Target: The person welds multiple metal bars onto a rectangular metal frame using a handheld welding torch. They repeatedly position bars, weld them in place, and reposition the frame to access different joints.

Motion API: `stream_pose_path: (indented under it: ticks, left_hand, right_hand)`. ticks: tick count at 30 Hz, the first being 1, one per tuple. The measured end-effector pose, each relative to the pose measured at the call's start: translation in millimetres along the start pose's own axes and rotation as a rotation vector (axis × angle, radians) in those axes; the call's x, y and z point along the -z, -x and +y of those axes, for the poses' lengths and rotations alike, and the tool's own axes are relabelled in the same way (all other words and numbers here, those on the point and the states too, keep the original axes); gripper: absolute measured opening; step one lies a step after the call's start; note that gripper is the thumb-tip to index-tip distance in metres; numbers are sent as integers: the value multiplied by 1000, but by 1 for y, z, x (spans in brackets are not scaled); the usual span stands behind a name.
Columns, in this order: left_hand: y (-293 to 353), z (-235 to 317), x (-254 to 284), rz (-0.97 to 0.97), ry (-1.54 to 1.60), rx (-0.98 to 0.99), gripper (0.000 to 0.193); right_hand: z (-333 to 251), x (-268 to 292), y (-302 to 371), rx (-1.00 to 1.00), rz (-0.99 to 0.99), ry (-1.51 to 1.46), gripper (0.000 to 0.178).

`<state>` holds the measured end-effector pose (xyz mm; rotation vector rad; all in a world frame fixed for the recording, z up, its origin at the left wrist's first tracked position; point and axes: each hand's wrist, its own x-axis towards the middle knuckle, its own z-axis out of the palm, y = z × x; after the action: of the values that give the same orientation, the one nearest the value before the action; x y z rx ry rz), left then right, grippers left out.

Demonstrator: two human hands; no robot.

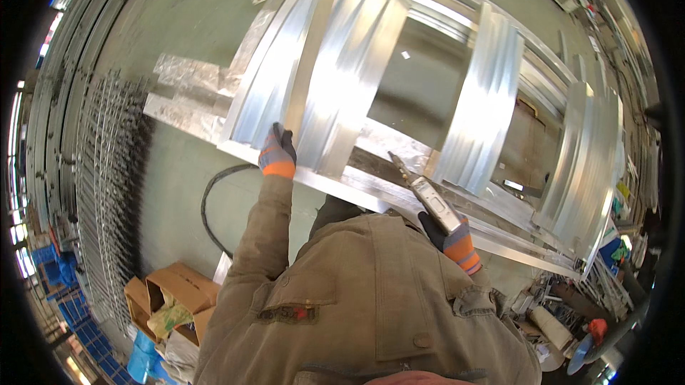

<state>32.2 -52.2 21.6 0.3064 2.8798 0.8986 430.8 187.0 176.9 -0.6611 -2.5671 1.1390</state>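
My left hand (277,154), in a grey and orange glove with dark fingertips, grips the near end of a long narrow metal bar (314,46). This bar slants across ribbed silvery metal panels (347,53) toward the far side of a metal frame (325,184). The glove hides the end of the bar. By the frame's near edge, my right hand (457,242) is wrapped round the rear of a straight power tool (435,203). The tool has a pale body and a slim dark tip pointing away and to the left, above the frame rail.
More ribbed panels (485,99) cross the frame farther right. A dark cable (205,203) curves over the floor by my left arm. Cardboard boxes (182,285) stand at lower left, beside stacked metal lengths (107,192). Mixed scrap (556,321) lies at lower right.
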Motion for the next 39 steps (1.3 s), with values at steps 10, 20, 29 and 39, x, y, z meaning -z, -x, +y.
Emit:
stream_pose_path:
  ticks: [10,20,29,39]
  left_hand:
    - [75,91,-102,-396,399,31,54]
    - [89,107,-123,-512,259,44,60]
    - [89,105,-137,-455,202,22,56]
    - [92,106,-141,-454,250,29,56]
  right_hand:
    - [34,38,20,34,27,180,34]
    - [51,44,23,-19,47,79,31]
    - [70,38,25,12,29,194,40]
    - [66,38,20,-129,4,-7,34]
